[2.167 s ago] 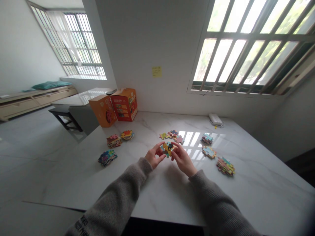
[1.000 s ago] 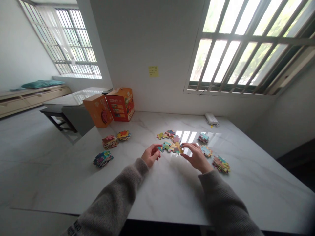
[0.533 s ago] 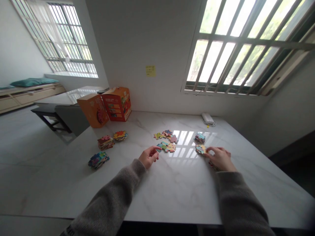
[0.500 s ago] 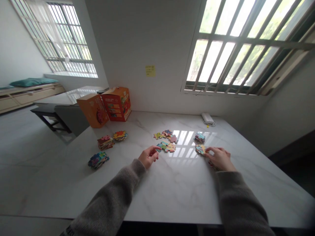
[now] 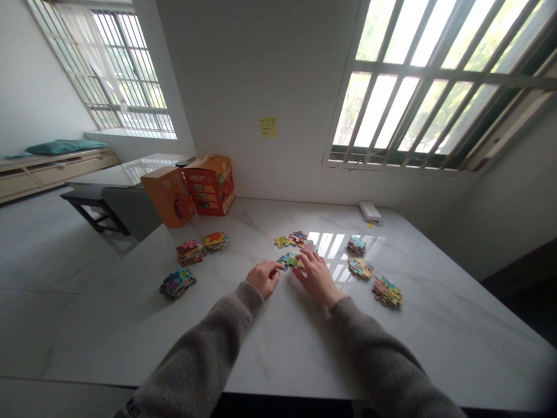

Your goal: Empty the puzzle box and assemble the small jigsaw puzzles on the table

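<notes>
Puzzle pieces, some green and blue (image 5: 285,259), lie in a cluster at the middle of the table. At the cluster's left edge is my left hand (image 5: 263,277), its fingers curled with thumb and index close together; what they hold, if anything, is too small to tell. My right hand (image 5: 317,277) reaches over the right part of the cluster, fingers bent down onto the pieces and partly covering them. Just behind lie yellow-green pieces (image 5: 282,241) and dark multicoloured ones (image 5: 298,237).
Three piece stacks stand at the left: purple-blue (image 5: 177,283), pink-topped (image 5: 190,253) and orange (image 5: 215,240). Three more are at the right: light blue (image 5: 356,245), pale (image 5: 360,267), mixed (image 5: 387,292). Orange boxes (image 5: 211,186) and a white power strip (image 5: 370,212) sit farther back.
My right hand has moved left from the right-hand stacks to the middle cluster, uncovering the mixed stack. My left hand has stayed near the cluster's left edge. The view has shifted slightly.
</notes>
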